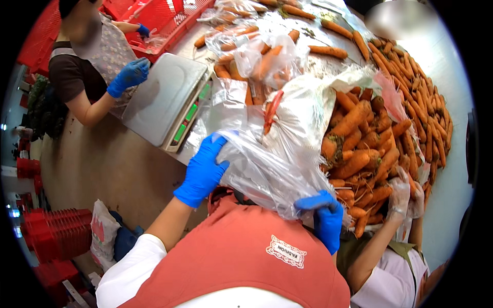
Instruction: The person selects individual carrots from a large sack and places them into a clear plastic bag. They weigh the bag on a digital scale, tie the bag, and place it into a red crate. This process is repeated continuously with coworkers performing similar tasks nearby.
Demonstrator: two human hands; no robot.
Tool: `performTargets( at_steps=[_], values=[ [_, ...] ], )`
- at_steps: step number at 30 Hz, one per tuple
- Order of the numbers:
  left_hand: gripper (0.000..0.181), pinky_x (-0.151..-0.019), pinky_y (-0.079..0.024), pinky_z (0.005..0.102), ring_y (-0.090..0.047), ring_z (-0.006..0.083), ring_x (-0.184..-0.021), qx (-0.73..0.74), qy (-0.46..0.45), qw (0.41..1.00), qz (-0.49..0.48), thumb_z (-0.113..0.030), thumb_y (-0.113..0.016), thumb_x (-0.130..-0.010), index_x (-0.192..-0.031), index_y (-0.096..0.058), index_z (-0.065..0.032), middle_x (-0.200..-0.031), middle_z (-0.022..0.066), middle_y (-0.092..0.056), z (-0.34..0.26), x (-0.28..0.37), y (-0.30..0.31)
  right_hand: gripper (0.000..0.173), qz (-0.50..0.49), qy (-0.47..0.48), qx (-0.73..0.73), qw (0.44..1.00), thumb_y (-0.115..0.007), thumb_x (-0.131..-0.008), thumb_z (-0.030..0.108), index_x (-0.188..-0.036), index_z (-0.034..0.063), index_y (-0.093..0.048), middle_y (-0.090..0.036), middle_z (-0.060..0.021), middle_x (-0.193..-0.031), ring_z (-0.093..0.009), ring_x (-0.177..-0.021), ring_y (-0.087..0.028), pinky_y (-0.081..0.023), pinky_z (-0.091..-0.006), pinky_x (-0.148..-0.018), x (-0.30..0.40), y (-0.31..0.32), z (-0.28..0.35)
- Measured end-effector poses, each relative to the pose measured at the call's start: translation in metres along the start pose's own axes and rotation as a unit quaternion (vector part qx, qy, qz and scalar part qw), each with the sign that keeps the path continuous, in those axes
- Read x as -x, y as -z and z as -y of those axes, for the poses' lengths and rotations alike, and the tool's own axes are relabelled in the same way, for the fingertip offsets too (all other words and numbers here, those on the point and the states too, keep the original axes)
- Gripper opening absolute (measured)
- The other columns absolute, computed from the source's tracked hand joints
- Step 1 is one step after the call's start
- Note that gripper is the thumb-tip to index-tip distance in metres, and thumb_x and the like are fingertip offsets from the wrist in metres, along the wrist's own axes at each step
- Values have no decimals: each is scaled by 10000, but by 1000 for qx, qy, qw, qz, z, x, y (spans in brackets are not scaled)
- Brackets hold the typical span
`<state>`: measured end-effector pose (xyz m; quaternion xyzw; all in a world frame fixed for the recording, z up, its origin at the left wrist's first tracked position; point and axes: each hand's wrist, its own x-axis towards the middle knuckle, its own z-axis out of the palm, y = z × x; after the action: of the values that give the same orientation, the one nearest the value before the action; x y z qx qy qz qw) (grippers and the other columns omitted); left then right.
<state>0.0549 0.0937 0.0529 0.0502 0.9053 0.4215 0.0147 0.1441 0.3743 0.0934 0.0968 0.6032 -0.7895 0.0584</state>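
Note:
A clear plastic bag (pixel 265 169) is stretched between my two blue-gloved hands, in front of my red apron. My left hand (pixel 204 169) grips its upper left end beside the scale. At its lower right end, my right hand (pixel 323 215) pinches the plastic near the sack's edge. Just beyond the bag lies a white woven sack (pixel 300 111) with a red tie, its mouth open, and carrots (pixel 358 154) fill it. Bagged carrots (pixel 265 65) and loose plastic film lie on the metal table past my left hand.
A flat-topped weighing scale (pixel 165 96) stands at the table's left edge. Behind it, a co-worker in blue gloves (pixel 131 75) is beside red crates (pixel 185 19). At the right, another person's clear-gloved hands (pixel 400 192) touch carrots near a large carrot pile (pixel 423 104).

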Motion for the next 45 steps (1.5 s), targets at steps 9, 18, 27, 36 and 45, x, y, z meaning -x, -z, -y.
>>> performTargets(
  at_steps=[9,18,27,36,45],
  values=[
    [605,-959,-407,301,-483,195,-1128,165,-110,968,-151,37,-474,-854,-1413,-257,-39,-1332,113,-439,-3,-45,7,325,136,94,273,948,-526,-785,-134,-1021,40,-665,-629,-137,-981,-224,-874,-637,-501,-306,-792,-10,-14,6],
    [361,-814,-490,293,-581,134,-887,563,-46,817,-111,-226,-486,-940,-1255,-465,-50,-1090,34,-574,-18,-107,2,369,309,45,236,920,-540,-817,-39,-1155,89,-616,-527,-192,-1258,-312,-1155,-526,-448,-337,-921,-23,-53,-8],
    [333,-799,-497,306,-599,173,-889,393,36,917,62,-192,-494,-925,-1231,-496,-61,-1108,63,-578,-6,-129,17,305,161,-94,2,983,-484,-861,-81,-1139,-13,-587,-579,-155,-1180,-255,-1102,-557,-450,-361,-955,1,-19,-25],
    [311,-784,-504,320,-616,213,-891,329,118,887,303,-157,-501,-909,-1207,-528,-71,-1127,92,-582,18,-141,46,296,185,-5,30,982,-544,-849,-54,-1139,-14,-589,-587,-153,-1177,-239,-1079,-571,-427,-337,-968,-3,-16,-26],
    [329,-702,-495,438,-606,362,-804,-456,-7,887,76,-3,-516,-734,-1006,-622,-155,-967,166,-584,51,-69,49,204,-175,138,153,963,-560,-904,123,-1062,45,-663,-663,-55,-770,-105,-624,-603,-514,-254,-604,-10,40,-8]
  ],
)
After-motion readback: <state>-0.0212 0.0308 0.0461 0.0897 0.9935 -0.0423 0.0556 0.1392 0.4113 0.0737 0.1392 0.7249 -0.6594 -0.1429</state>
